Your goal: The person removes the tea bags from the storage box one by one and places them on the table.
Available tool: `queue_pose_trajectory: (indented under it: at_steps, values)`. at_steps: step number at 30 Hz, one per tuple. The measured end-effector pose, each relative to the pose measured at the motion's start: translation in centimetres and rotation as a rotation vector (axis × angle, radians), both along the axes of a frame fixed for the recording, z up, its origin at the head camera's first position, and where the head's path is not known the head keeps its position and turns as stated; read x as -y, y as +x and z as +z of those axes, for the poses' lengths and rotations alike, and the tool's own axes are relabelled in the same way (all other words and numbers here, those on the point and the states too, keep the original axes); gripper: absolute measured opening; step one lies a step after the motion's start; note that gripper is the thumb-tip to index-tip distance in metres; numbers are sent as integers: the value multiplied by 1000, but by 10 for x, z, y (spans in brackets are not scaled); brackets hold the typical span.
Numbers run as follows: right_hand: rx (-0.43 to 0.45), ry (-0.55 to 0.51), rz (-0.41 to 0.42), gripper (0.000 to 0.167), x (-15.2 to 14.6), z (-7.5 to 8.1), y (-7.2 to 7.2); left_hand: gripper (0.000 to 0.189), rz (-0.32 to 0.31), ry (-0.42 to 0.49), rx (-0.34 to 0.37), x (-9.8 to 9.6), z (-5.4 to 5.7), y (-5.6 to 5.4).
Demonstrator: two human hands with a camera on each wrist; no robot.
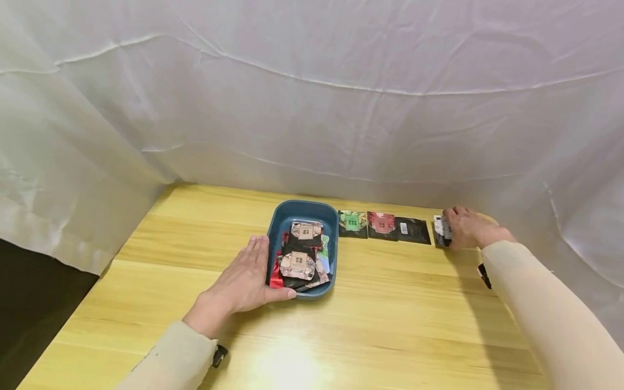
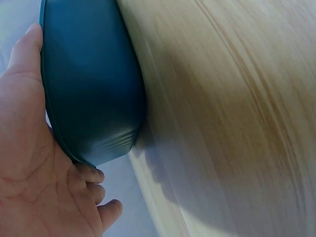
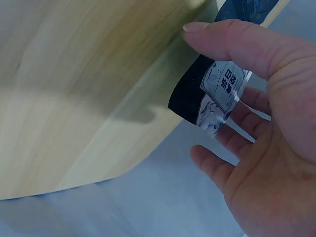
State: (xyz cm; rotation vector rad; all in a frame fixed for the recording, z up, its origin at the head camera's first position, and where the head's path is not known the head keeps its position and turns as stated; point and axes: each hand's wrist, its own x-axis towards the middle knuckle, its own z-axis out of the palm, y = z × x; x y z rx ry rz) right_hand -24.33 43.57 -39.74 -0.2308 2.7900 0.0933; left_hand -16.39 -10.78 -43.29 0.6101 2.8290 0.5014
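Pale cloth (image 1: 312,135) hangs behind a wooden table (image 1: 390,314). Near its far right corner, the person's right hand (image 1: 470,226) pinches a white-labelled sachet (image 3: 217,91). That thin packet might slip if the thumb eased early, and a sideways drag could knock the black sachet (image 1: 412,229) askew. A hard push by the left hand (image 1: 244,279) might slide the tray (image 1: 304,210) into the green sachet (image 1: 352,223) just beside it; a red sachet (image 1: 382,225) comes next along the far edge. The white-labelled sachet sits between thumb and fingers, thumb across its face, one end jutting free. The left hand grasps nothing, fingers straight along the tray's left side, thumb at its near edge.
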Motion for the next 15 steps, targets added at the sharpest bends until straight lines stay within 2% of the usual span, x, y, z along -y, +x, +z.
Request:
queue_pose_trajectory:
  at_steps: [8, 15]
  values:
    - [50, -7, -66, 95, 6, -6, -7, 145, 1, -4, 0, 1, 0, 0]
    - [55, -4, -68, 93, 7, -10, -8, 144, -1, -4, -6, 1, 0, 0]
